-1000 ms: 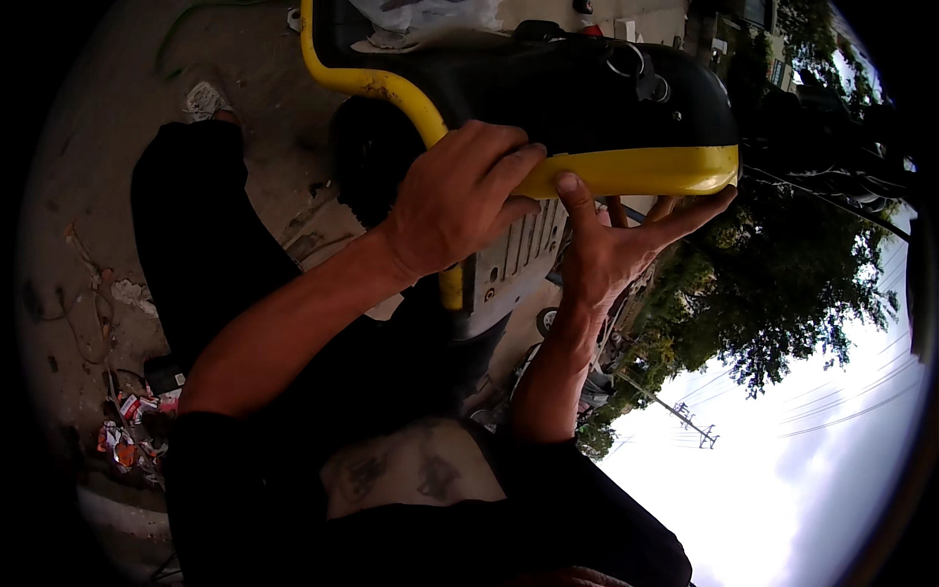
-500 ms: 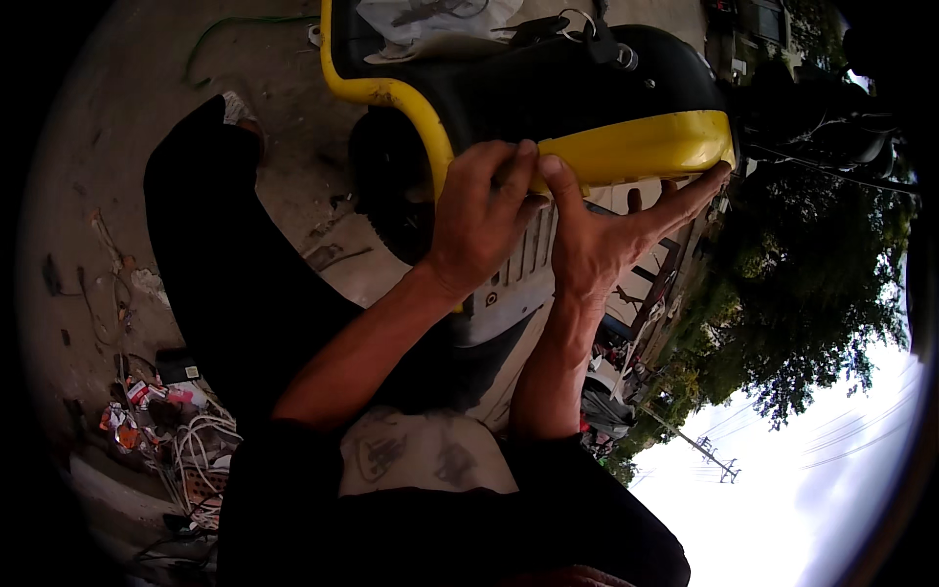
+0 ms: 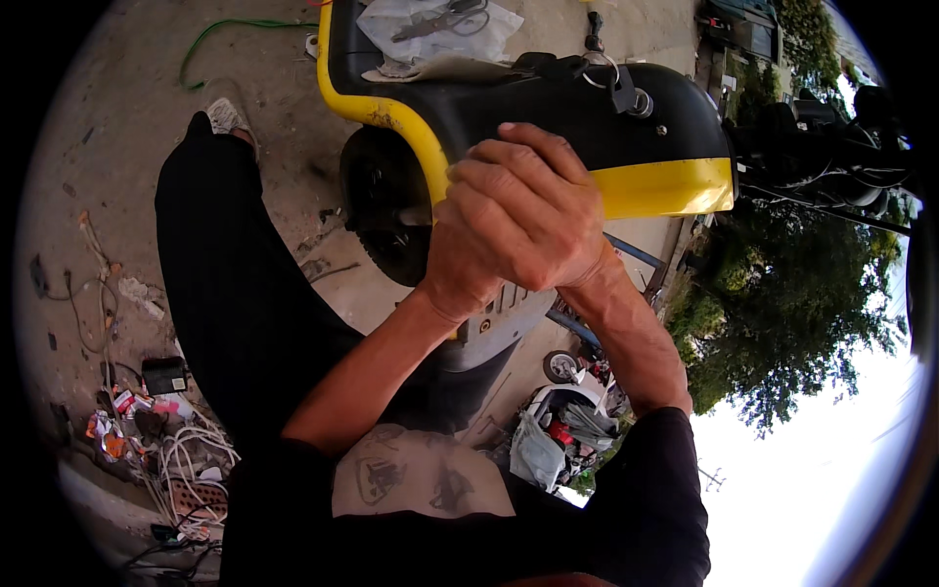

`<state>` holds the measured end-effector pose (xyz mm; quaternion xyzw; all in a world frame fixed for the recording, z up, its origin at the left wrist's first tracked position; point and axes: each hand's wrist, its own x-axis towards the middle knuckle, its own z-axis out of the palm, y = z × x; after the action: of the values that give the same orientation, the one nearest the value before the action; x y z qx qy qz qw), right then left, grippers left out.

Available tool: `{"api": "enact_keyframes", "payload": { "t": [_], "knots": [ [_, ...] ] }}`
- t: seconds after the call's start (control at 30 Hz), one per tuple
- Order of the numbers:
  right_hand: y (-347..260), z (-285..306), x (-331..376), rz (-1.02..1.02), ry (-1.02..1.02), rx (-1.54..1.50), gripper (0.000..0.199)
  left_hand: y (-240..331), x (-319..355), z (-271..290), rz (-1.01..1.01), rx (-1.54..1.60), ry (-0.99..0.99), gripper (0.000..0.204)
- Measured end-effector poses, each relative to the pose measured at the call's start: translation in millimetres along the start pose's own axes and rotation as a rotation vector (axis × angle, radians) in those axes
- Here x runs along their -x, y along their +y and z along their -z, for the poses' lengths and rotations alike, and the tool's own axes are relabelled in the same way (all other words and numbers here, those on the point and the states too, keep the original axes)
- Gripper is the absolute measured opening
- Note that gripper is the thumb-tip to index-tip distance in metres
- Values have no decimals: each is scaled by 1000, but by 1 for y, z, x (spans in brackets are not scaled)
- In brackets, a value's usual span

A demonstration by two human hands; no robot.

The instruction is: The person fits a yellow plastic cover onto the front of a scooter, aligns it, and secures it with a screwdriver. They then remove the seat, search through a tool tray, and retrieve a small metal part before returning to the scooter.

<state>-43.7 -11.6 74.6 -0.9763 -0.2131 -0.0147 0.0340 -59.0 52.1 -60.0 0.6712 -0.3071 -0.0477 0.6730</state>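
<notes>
A black and yellow vehicle body (image 3: 646, 127), like a scooter's, stands before me with a yellow trim strip (image 3: 670, 188) along its near side. My left hand (image 3: 452, 262) is at the near end of that strip, its fingers hidden. Across it lies my right hand (image 3: 538, 210), back upward, covering the left fingers and the trim's end. The right fingers are bent and held together; whatever lies under them is out of sight. A keyring with keys (image 3: 623, 95) hangs by a lock in the black top. Below the left side of the body sits a black wheel (image 3: 381, 205).
A clear plastic bag (image 3: 469, 29) with a dark tool on it rests on the footboard. Litter and pale cord (image 3: 196, 450) lie on the ground at lower left. A green cable (image 3: 225, 24) runs at upper left. At right are trees (image 3: 773, 303) and black handlebar parts (image 3: 831, 137).
My right hand has left its spread position along the yellow strip and crossed over my left hand. My head view has shifted, so the body sits slightly lower.
</notes>
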Motion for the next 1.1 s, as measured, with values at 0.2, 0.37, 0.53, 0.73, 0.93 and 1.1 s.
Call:
{"api": "enact_keyframes", "payload": {
  "t": [0.2, 0.37, 0.53, 0.73, 0.93, 1.1],
  "knots": [
    [15, -14, -9, -49, 57, -77, 21, -3, -6, 7, 11, 82, 43, 64],
    [-46, 25, 6, -43, 77, -115, 28, -5, 1, 5, -93, -24, 83, 55],
    [33, -4, -7, -55, -63, 76, 28, -12, -19, 10, 79, 274, -16, 32],
    [29, -10, 3, -137, 125, -13, 30, -13, -4, 9, 165, 412, -89, 29],
    [10, 26, 54, -763, 456, 462, 94, -12, -4, 6, -67, 104, 66, 65],
    [19, 16, 31, -1234, 524, 228, 127, -14, -2, 7, -60, 137, 41, 67]
  ]
}}
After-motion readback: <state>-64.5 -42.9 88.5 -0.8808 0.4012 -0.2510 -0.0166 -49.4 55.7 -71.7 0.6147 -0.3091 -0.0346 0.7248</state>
